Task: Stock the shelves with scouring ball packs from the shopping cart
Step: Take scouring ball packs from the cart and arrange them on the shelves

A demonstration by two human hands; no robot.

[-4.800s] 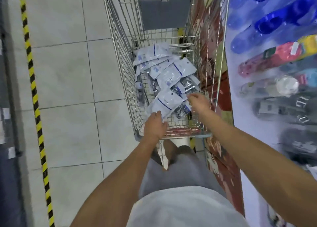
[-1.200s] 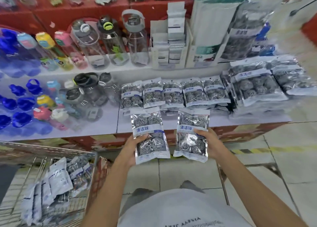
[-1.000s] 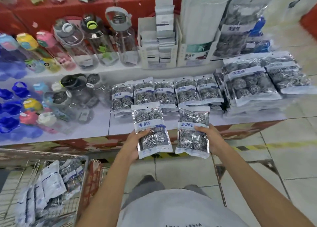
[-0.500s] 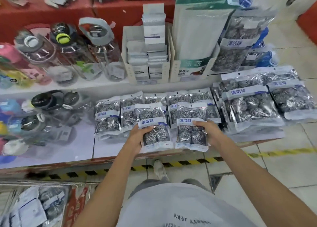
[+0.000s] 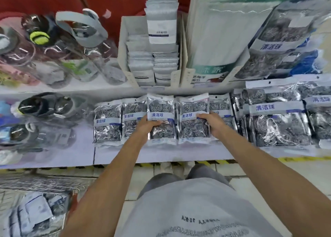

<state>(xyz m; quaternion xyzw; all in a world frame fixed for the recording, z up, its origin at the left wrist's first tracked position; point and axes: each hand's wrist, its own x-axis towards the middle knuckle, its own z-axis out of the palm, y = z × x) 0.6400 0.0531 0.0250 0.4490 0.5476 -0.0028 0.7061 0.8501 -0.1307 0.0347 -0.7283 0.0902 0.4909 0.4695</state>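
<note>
My left hand (image 5: 146, 127) grips one scouring ball pack (image 5: 161, 111) by its left edge, thumb across the front. My right hand (image 5: 214, 124) grips a second pack (image 5: 193, 129) by its right edge. Both packs are silver with a white and blue label, and lie side by side over the row of like packs (image 5: 107, 123) on the white lower shelf (image 5: 161, 154). Whether they rest on that row I cannot tell. The shopping cart (image 5: 41, 184) is at the bottom left with several more packs (image 5: 35, 213) inside.
Larger scouring ball bags (image 5: 279, 123) fill the shelf to the right. Water bottles (image 5: 44, 111) crowd the left side and the upper shelf. Behind the row stand a cardboard box of small white packets (image 5: 154, 61) and a big white bag (image 5: 216, 39).
Both hands took packs from the cart, turned to the shelf, and have carried the two packs forward and down over the row of packs. The view has closed in on the shelf.
</note>
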